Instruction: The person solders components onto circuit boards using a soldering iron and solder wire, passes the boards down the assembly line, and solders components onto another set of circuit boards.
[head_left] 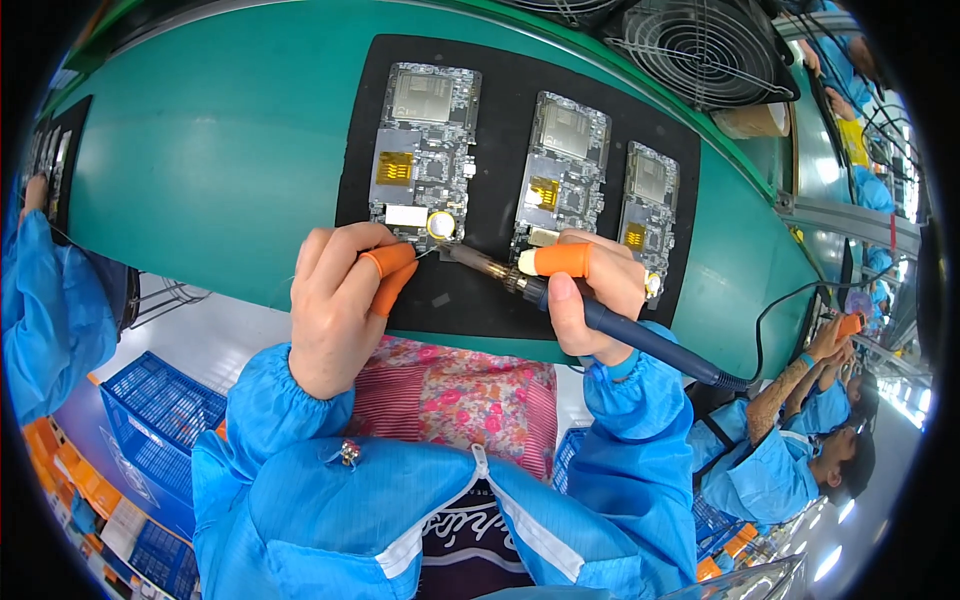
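Observation:
My right hand (600, 285) grips a dark blue soldering iron (640, 335), an orange finger cot on its index finger. The iron's metal tip points left and meets the lower edge of the left circuit board (427, 155), just below a round coin cell (441, 225). Orange cots also cover two fingers of my left hand (345, 285), which are pinched together around a thin wire (426, 253), probably solder, whose end is near the iron's tip. A middle circuit board (563, 170) and a right circuit board (650, 205) lie beside it, partly hidden by my right hand.
The boards rest on a black mat (495, 130) on a green bench (230, 150). Black fans (700, 45) stand along the back edge. The iron's cable (765, 320) runs off right. A blue crate (165, 410) sits at lower left. Co-workers sit on both sides.

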